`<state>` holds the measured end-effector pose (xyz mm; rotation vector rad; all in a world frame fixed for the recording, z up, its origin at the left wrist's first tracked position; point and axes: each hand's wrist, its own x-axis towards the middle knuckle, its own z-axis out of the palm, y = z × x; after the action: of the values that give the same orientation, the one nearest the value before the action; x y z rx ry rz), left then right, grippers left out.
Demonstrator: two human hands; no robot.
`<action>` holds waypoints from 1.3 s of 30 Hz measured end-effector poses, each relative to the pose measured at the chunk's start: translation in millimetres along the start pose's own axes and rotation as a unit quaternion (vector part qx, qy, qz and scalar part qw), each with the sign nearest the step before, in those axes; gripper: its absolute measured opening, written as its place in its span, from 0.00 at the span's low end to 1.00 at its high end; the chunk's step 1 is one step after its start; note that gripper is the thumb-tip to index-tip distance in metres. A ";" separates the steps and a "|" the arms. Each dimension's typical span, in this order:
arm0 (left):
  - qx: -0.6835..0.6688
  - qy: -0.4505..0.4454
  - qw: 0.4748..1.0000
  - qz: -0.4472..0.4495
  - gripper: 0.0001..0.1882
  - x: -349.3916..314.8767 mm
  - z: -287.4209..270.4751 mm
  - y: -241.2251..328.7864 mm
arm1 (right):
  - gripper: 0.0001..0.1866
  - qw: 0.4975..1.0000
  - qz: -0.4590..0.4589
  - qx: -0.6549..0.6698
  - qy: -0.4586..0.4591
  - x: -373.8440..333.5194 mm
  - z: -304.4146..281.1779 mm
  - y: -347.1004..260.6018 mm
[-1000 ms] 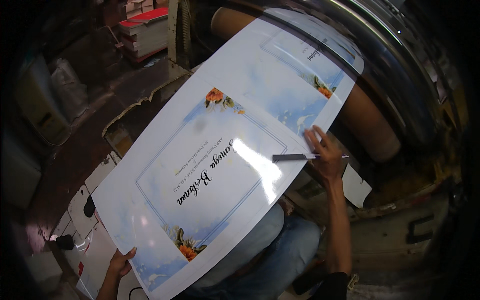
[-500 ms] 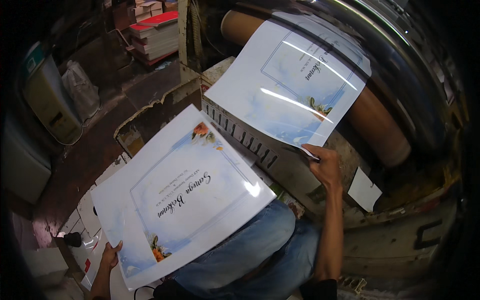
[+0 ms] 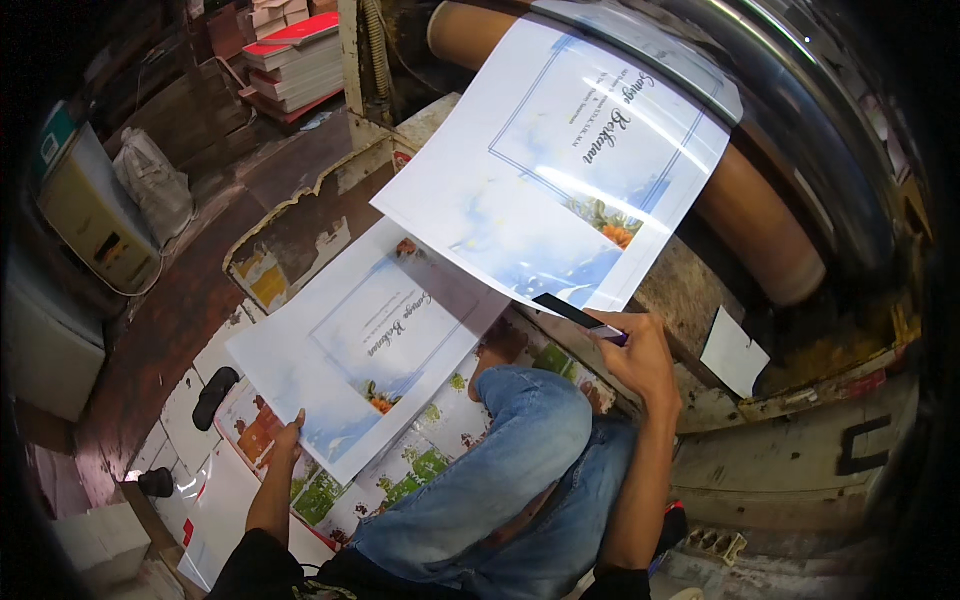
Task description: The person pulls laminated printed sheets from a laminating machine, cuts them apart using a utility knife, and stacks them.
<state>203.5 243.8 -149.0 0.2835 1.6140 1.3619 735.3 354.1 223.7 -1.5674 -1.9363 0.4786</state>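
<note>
My left hand [image 3: 286, 442] grips the lower-left corner of a glossy printed sheet [image 3: 335, 365] with a blue frame, script lettering and orange flowers. That sheet's far right part lies under a second, similar printed sheet [image 3: 470, 185], which hangs from the shiny metal roller [image 3: 770, 110]. My right hand [image 3: 642, 358] is closed around a cutter knife [image 3: 568, 311] with a dark blade and a purple-and-white end. The blade lies at the near edge of the hanging sheet; whether it touches the paper I cannot tell.
A brown roll [image 3: 755, 235] runs beneath the metal roller. A small white card [image 3: 733, 352] leans at the right. My jeans-clad legs [image 3: 480, 450] rest near a patterned surface [image 3: 425, 465]. Red-covered stacks [image 3: 295, 65] stand far left, and a black object [image 3: 214, 398] lies at left.
My left hand has moved the held sheet right and away from me, under the hanging one. The hanging sheet extends further toward me. The knife in my right hand now shows plainly.
</note>
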 end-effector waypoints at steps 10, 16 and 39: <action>0.172 0.127 0.966 0.145 0.42 34.7 16.4 -6.5 | 0.15 0.993 -0.014 0.047 -0.103 5.5 12.1 -32.8; 0.656 0.015 0.740 0.147 0.86 -74.2 99.7 -2.5 | 0.13 0.986 -0.056 0.040 -0.153 3.1 8.8 -49.3; -0.125 -0.306 0.944 -0.004 0.27 -226.8 179.7 143.5 | 0.17 0.800 -0.209 0.235 -0.511 -4.3 48.8 -85.8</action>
<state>401.0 248.8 106.5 0.4889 0.9159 1.2877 639.7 333.7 238.4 -0.4812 -2.4970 1.6962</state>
